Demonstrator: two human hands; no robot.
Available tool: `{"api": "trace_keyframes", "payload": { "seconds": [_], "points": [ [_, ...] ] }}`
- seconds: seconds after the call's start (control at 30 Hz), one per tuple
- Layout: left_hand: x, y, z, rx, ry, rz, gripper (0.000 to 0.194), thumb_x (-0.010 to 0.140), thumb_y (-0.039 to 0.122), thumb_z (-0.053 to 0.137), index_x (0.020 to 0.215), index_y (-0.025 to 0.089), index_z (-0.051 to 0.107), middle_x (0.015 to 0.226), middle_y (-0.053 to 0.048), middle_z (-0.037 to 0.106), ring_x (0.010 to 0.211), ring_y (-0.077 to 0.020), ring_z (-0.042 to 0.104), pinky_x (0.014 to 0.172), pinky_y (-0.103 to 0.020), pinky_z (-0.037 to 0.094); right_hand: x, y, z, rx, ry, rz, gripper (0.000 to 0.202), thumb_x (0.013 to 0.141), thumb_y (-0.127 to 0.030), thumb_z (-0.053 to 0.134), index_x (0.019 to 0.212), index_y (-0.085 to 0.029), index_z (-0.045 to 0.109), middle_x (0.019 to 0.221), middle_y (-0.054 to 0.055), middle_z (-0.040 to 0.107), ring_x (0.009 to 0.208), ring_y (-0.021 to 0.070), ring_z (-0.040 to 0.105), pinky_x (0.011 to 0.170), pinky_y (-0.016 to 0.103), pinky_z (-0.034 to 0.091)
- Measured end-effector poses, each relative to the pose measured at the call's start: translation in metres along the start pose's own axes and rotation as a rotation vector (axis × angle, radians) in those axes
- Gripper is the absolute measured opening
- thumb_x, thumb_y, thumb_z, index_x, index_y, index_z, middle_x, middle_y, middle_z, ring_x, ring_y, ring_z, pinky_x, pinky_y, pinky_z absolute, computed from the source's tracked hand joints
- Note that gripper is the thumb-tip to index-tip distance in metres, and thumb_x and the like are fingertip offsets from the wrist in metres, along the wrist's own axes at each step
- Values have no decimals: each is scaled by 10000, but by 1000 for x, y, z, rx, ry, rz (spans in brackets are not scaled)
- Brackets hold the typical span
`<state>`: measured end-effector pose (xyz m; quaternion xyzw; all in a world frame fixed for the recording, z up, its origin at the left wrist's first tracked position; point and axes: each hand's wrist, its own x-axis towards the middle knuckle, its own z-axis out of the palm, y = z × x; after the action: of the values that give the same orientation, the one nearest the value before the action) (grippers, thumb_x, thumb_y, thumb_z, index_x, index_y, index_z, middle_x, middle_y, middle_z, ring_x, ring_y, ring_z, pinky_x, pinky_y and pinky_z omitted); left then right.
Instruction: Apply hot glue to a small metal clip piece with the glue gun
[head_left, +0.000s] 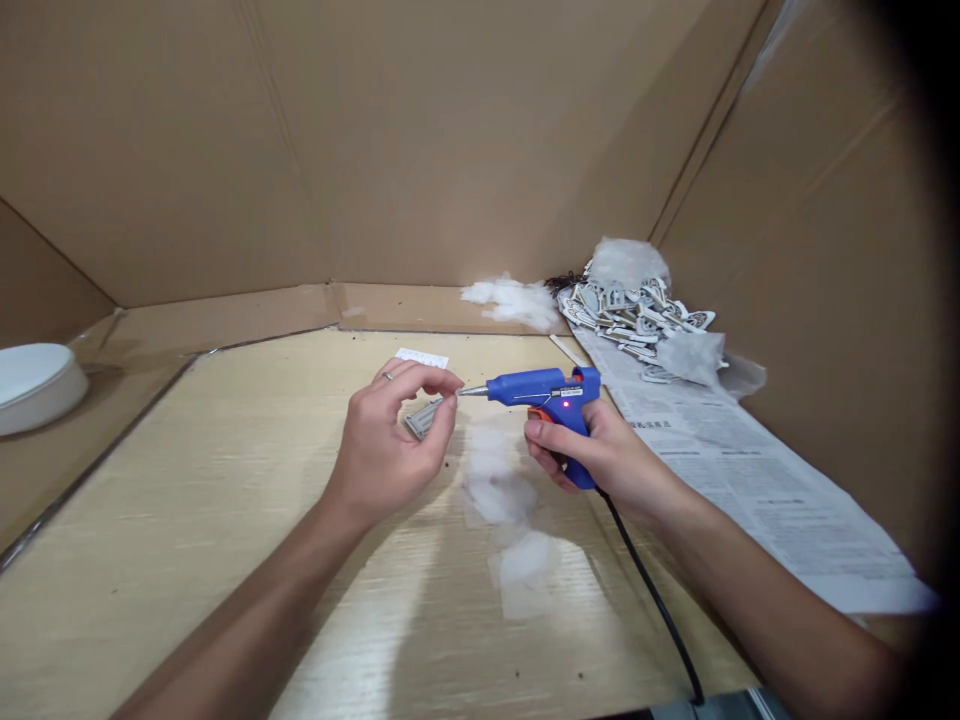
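My right hand (581,445) is wrapped round the handle of a blue glue gun (536,388), whose red light is on and whose metal nozzle points left. My left hand (401,425) wears a ring, and its thumb and forefinger are pinched together at the nozzle's tip. Whatever is between those fingertips is too small to make out. Just behind the left fingers, a small grey striped piece (421,420) shows on the table. A small white printed card (422,357) lies beyond the hand.
White fluffy stuffing (514,300) lies at the back. Right of it, many cut-out pieces (637,315) are heaped on newspaper (757,500). Thin white sheets (525,570) lie front centre. A white bowl (37,385) stands far left. The black cord (652,590) runs down right; cardboard walls surround the table.
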<state>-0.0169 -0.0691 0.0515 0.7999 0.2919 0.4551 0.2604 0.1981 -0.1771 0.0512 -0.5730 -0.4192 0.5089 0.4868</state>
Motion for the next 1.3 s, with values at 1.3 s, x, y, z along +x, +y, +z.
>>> {"api": "trace_keyframes", "payload": {
  "seconds": [1.3],
  "points": [
    [4,0,4,-312,-64,-388,267,841,420,778,925,167,785,929,-48,758,813,-101,633,729,-231,495,0,-3,-3,19,63,7,406,822,-495,846,893,-170,613,729,-4,629,515,82,500,413,200,347]
  ]
}}
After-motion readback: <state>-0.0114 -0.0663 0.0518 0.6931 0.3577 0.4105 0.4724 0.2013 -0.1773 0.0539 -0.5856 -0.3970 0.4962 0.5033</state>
